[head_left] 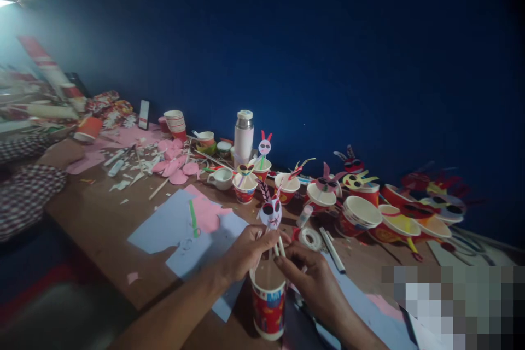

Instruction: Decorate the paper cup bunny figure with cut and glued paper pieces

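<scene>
My left hand (246, 254) and my right hand (309, 279) meet over a red patterned paper cup (268, 309) standing on the wooden table (102, 219). Both hands pinch thin white sticks that carry a paper bunny face with dark sunglasses (271, 212) just above the cup's rim. The fingers of both hands are closed on the sticks. The lower ends of the sticks are hidden by my fingers.
Several finished paper-cup bunnies (324, 194) line the blue wall, beside a white flask (243, 135), a white mug (221, 178), a tape roll (309, 239) and a marker (333, 250). Blue and pink paper sheets (180, 224) lie near me. Another person's checked sleeve (24, 191) rests at left.
</scene>
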Available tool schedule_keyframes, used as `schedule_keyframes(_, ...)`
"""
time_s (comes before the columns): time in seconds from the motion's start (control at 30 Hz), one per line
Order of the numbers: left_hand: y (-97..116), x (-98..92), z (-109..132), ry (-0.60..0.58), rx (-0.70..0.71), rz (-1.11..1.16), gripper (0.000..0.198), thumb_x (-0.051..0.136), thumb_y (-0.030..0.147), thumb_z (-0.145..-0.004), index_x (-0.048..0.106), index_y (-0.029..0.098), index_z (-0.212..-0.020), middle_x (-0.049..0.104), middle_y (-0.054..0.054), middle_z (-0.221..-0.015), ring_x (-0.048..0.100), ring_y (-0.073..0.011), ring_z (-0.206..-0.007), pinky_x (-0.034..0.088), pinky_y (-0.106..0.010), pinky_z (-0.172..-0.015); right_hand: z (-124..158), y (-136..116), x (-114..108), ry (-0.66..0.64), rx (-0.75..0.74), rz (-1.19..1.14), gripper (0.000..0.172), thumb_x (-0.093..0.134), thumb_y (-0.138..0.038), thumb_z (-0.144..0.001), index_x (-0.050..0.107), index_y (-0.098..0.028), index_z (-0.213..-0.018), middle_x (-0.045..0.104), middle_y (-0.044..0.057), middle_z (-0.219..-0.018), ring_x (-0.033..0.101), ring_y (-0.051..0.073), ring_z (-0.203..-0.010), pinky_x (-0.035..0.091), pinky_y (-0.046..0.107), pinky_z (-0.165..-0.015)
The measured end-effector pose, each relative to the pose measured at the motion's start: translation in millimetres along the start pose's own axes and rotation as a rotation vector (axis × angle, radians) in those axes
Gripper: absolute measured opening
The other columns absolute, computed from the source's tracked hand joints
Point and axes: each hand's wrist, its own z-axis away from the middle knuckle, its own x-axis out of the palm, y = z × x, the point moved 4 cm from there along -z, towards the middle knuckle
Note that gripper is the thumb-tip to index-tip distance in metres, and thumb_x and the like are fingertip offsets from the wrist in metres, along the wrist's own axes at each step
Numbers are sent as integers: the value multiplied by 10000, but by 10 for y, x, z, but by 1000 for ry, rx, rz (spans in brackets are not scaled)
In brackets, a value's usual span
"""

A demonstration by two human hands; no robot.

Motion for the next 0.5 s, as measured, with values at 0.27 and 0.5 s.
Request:
schedule_keyframes(0.27, -36, 9, -55, -5, 73, 2, 366, 572, 462, -748, 695, 125, -820, 571, -34, -687, 490, -131, -656, 362, -227, -635, -23, 57, 17, -46, -11, 20, 258, 482, -327, -810, 599, -138, -678, 534, 7, -631, 458, 129, -590, 343, 222, -526)
schedule_keyframes(0.5, 23, 63, -25, -4, 110, -3, 331, 546, 427, -782, 704, 148, -864, 598, -80, -1083, 551, -187, -867, 406, -258, -746, -102, 39, 57, -83, -78, 82, 189, 514, -252, -795, 631, -157, -680, 584, -3, -649, 509, 128, -593, 357, 207, -514)
